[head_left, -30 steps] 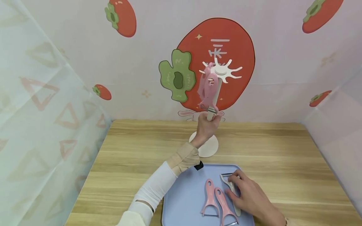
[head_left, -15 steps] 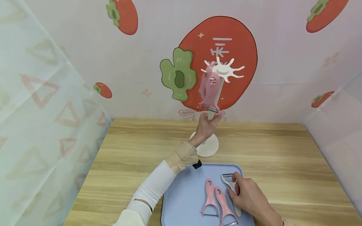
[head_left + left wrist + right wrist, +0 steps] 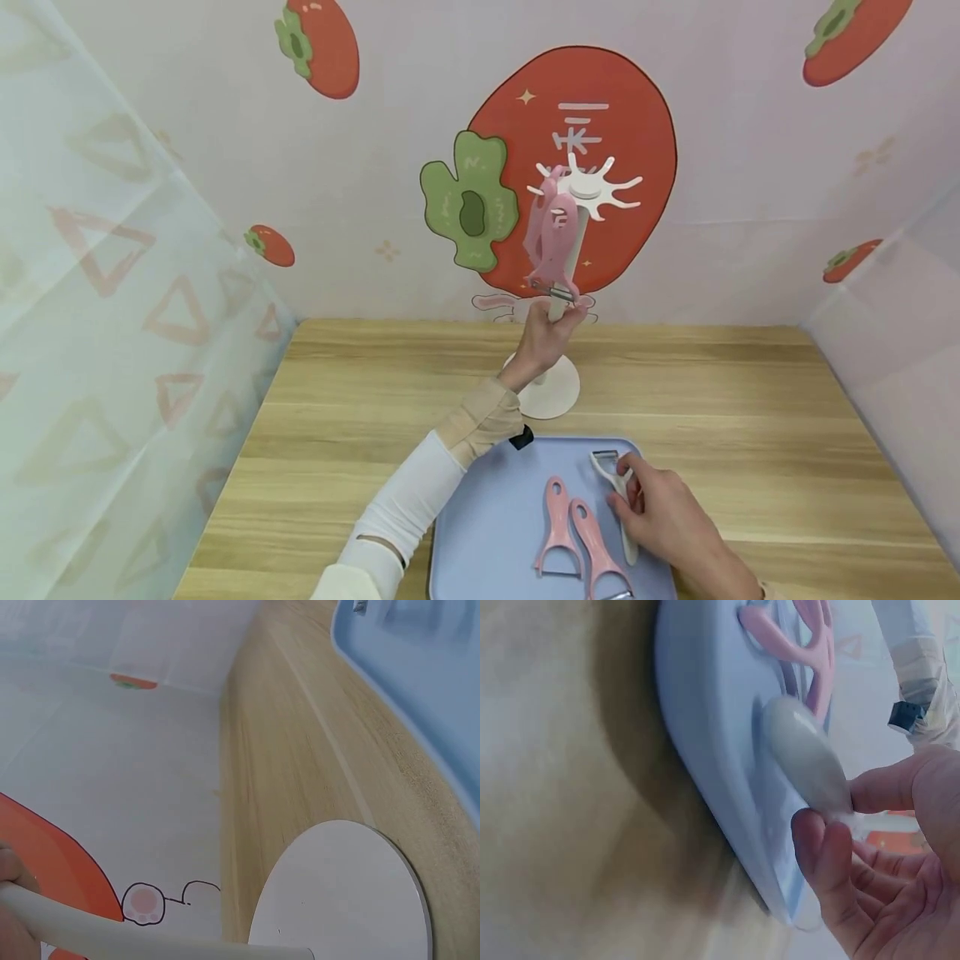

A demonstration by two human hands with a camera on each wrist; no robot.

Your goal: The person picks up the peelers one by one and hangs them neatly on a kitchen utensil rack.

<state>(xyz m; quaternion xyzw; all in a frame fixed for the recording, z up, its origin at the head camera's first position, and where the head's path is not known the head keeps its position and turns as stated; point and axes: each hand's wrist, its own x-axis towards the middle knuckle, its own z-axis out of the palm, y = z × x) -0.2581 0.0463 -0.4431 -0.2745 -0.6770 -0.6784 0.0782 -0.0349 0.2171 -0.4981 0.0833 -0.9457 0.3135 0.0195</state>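
Gripping rack (image 3: 587,190) by stem (image 3: 112,934) in left hand (image 3: 543,342), with fingers curled round it just below hung peelers. Cannot tell whether touching lowest blade. Standing on base (image 3: 345,892), on table (image 3: 360,433), just beyond tray (image 3: 487,525) and apart from it.

Counted on rack: at least two, front pink peeler (image 3: 557,242) and rear pink peeler (image 3: 536,221), overlapping, both on near-left side. Nothing visible on right-hand prongs (image 3: 622,185).

Pinching white peeler (image 3: 806,757) in right hand (image 3: 667,508), between thumb and fingertips, at right side of tray. Pointing away from body at blade end, toward body at handle end. Cannot tell from either view whether fully clear of tray or touching at one end.

Lying close together on tray, left of white peeler: left pink peeler (image 3: 557,508) and right pink peeler (image 3: 590,531), with blades toward body. Untouched by either hand.

Judged part-way through hanging. Done: two pink, at least. In hand: white, not yet on rack. Left: white plus both pink from tray, assuming same destination for all; probably enough free prongs for three more.
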